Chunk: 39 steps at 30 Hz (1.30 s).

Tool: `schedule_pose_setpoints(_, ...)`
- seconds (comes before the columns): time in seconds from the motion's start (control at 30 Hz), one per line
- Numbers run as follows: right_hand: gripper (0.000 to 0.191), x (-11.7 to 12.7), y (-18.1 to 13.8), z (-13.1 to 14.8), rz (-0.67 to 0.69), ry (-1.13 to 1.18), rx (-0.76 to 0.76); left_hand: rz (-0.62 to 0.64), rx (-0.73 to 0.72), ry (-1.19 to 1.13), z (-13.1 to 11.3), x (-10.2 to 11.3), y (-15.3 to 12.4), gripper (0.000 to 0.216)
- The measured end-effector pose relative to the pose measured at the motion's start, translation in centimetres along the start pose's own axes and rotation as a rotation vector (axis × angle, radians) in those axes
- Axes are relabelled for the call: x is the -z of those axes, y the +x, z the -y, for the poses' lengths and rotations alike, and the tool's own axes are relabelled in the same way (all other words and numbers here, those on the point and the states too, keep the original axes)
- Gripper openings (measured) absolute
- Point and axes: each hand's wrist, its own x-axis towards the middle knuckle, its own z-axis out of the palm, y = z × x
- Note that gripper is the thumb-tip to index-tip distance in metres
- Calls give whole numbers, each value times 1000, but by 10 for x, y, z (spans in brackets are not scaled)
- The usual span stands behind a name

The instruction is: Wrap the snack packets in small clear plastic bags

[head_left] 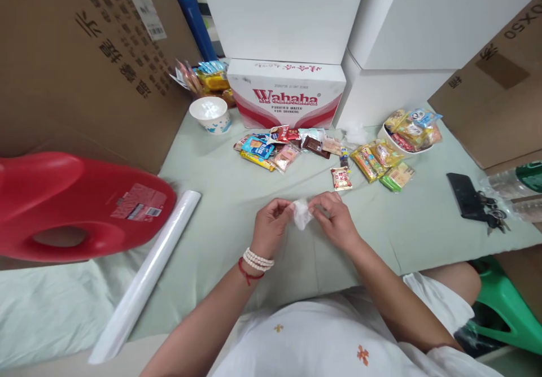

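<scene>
My left hand (271, 227) and my right hand (334, 219) meet over the pale green cloth (220, 185), both pinching a small crumpled clear plastic bag (302, 214) between their fingers. A bead bracelet and a red string circle my left wrist. Just beyond my hands lies a small red and white snack packet (341, 178). Further back, several wrapped snacks (288, 145) are spread in front of a Wahaha water carton (288, 95).
A white roll of plastic bags (146, 275) lies at the left beside a red plastic stool (71, 205). A paper bowl (210, 114) stands at the back left, a white bowl of snacks (409, 131) at the right. A black phone (463, 194) with keys lies far right. Cardboard boxes surround the cloth.
</scene>
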Motion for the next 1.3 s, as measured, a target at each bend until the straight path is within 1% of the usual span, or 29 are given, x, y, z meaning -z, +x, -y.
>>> schedule_pose_setpoints(0.1, 14, 9, -5, -5, -96, 105, -74, -44, 84, -112, 6, 5, -1, 42)
schedule_pose_setpoints(0.17, 15, 16, -11, -10, -150, 230, -154, -51, 123, -106, 10, 11, -4, 43)
schedule_pose_setpoints(0.23, 19, 22, -20, -18, -179, 387, -263, -26, 121, -11, 13, 19, -7, 40)
schedule_pose_setpoints(0.27, 21, 25, -26, -22, -182, 457, -321, -21, 95, 66, 13, 24, -5, 37)
schedule_pose_setpoints(0.3, 24, 29, -32, -27, -179, 511, -374, -34, 47, 159, 10, 29, 0, 34)
schedule_pose_setpoints(0.33, 27, 32, -38, -32, -172, 545, -420, -74, -21, 262, 6, 35, 10, 30)
schedule_pose_setpoints(0.4, 31, 39, -51, -42, -166, 549, -490, -228, -189, 498, -11, 50, 44, 21)
schedule_pose_setpoints(0.47, 32, 47, -63, -50, -169, 478, -530, -441, -330, 740, -36, 69, 94, 16)
schedule_pose_setpoints(0.53, 33, 55, -73, -53, -177, 374, -540, -606, -376, 947, -62, 91, 149, 18)
schedule_pose_setpoints(0.57, 34, 60, -78, -54, -192, 324, -541, -639, -368, 1042, -73, 101, 174, 22)
schedule_pose_setpoints(0.6, 35, 64, -84, -55, -214, 281, -543, -620, -343, 1133, -82, 110, 195, 23)
schedule_pose_setpoints(0.67, 38, 73, -94, -56, -254, 214, -543, -496, -237, 1286, -95, 124, 223, 21)
schedule_pose_setpoints(0.73, 38, 81, -104, -58, -266, 168, -517, -447, -198, 1308, -101, 131, 228, 15)
schedule_pose_setpoints(0.8, 33, 85, -111, -58, -265, 140, -484, -414, -219, 1323, -103, 130, 214, 20)
schedule_pose_setpoints(0.87, 30, 86, -112, -57, -258, 124, -459, -364, -278, 1354, -102, 124, 186, 29)
schedule_pose_setpoints(0.9, 29, 86, -108, -55, -232, 117, -437, -331, -310, 1372, -100, 120, 168, 31)
schedule_pose_setpoints(1.0, 31, 84, -81, -49, -51, 51, -273, -194, -395, 1404, -87, 106, 104, 26)
schedule_pose_setpoints(1.03, 32, 84, -66, -48, -11, 2, -207, -113, -425, 1403, -80, 102, 81, 24)
schedule_pose_setpoints(1.07, 33, 85, -48, -47, 4, -58, -147, 11, -498, 1392, -72, 98, 57, 22)
schedule_pose_setpoints(1.1, 35, 86, -26, -46, -16, -126, -96, 116, -568, 1374, -63, 95, 33, 22)
schedule_pose_setpoints(1.13, 35, 86, 0, -45, -46, -189, -55, 184, -621, 1357, -55, 91, 11, 21)
schedule_pose_setpoints(1.17, 34, 86, 28, -45, -63, -243, -7, 218, -666, 1339, -46, 87, -10, 21)
schedule_pose_setpoints(1.2, 33, 84, 58, -45, -42, -296, 42, 231, -691, 1321, -39, 83, -28, 20)
schedule_pose_setpoints(1.23, 32, 80, 90, -45, 8, -368, 60, 228, -706, 1301, -32, 78, -43, 23)
schedule_pose_setpoints(1.3, 31, 68, 151, -45, 110, -540, -11, 220, -719, 1274, -22, 71, -64, 28)
